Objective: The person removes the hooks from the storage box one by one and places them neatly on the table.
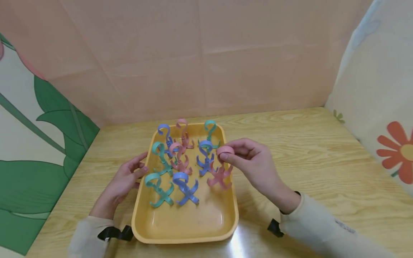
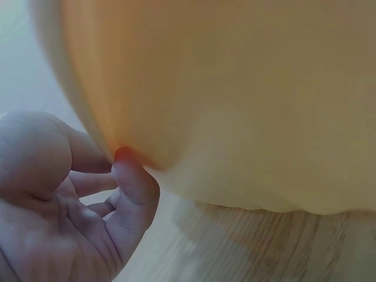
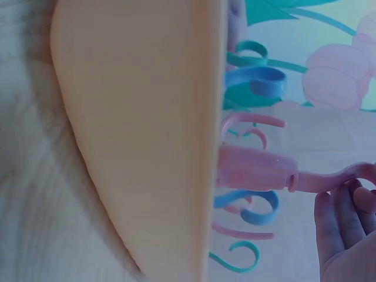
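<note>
Right hand (image 1: 256, 166) grips a pink hooked piece (image 1: 220, 175) by its curl, at the right side of a yellow tray (image 1: 184, 229).
Thumb and fingers pinch the upright piece inside the tray's right edge; whether its feet touch the tray bottom cannot be told. The left hand (image 1: 122, 179), fingers bent, grips the tray's left rim. Three teal pieces (image 1: 163, 195), three blue pieces (image 1: 188, 193) and two more pink pieces (image 1: 181, 166) stand in the tray on the wood-grain worktop (image 1: 309, 157).

"What colour is the tray (image 1: 184, 225)?"
"Yellow-orange; the hooks (image 1: 188, 192) are pink, blue and teal."
"And the table (image 1: 306, 143)?"
"Yellowish, wood-grained. The backdrop (image 1: 206, 71) is peach-pink; the sleeves (image 1: 322, 220) are cream."
</note>
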Tool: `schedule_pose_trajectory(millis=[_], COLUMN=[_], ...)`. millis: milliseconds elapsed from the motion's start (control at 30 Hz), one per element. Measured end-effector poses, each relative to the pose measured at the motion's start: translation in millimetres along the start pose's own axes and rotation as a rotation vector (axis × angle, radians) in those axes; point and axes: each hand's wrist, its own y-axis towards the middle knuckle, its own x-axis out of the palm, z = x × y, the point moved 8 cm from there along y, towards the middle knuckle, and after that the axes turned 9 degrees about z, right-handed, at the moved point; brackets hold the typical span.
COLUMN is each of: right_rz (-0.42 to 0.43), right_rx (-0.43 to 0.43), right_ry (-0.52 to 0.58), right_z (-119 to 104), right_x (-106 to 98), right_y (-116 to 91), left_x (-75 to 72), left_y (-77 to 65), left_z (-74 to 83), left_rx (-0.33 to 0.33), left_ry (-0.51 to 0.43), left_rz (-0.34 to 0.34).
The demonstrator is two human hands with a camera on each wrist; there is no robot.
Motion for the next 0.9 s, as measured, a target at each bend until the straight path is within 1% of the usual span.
schedule_pose_trajectory(millis=[200, 433, 667, 833, 900], right_rz=[0.021, 0.057, 0.123, 0.16, 0.181], right_rx=[-0.046, -0.072, -0.068, -0.057, -0.039], right_ry=[-0.009, -0.015, -0.126, -0.185, -0.205], right_z=[-12.7, -14.6, -9.7, -1.2, 4.3], right_x=[-16.8, -37.2, -55.8, -64.1, -67.1], right_y=[8.7, 23.1, 39.6, 50.9, 55.3], left_x=[0.0, -1.8, -1.9, 0.1, 1.1], left_y=[-1.2, -2.0, -2.7, -2.2, -1.7], left_z=[-0.1, -2.0, -2.9, -1.9, -1.8], left_rx=[0.007, 0.006, 0.005, -0.004, -0.004], left_ry=[-0.007, -0.018, -0.025, -0.021, -0.022], left_rz=[0.003, 0.008, 0.007, 0.007, 0.006])
